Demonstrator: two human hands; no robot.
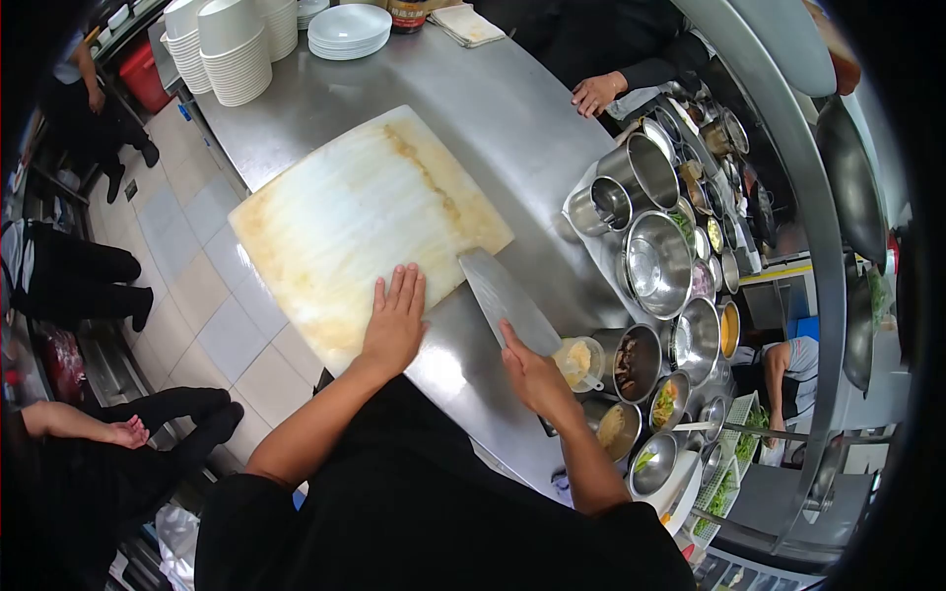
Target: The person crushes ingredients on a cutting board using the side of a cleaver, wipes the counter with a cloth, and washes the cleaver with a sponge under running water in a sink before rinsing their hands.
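The broad, stained cutting board (365, 207) lies under the left hand (395, 313), which rests palm down near its close edge, fingers extended and slightly spread, gripping nothing; the cleaver (507, 302) is in the right hand (538, 379), whose fingers are wrapped around a handle largely hidden from view, the index finger stretched forward onto the blade; the blade extends ahead of that grip, over the table beside the board.

Beneath both is a long steel table (512, 108), with a tiled floor (187, 286) to its left; three people (99, 433) in dark clothes are along that side, while another person's hand (598, 94) rests at the table's far right edge; steel bowls (658, 266) and pots crowd the right side, stacked white bowls (235, 74) stand at the far left end, white plates (350, 34) are piled near them, and a small tub (574, 362) of pale yellow food sits just beside the blade.

The board lies askew to the view, a corner toward the right; the cleaver's long axis slants from lower right to upper left, its far end pointing away from the person and meeting the board's right-hand edge in view; whether they touch, I cannot tell.
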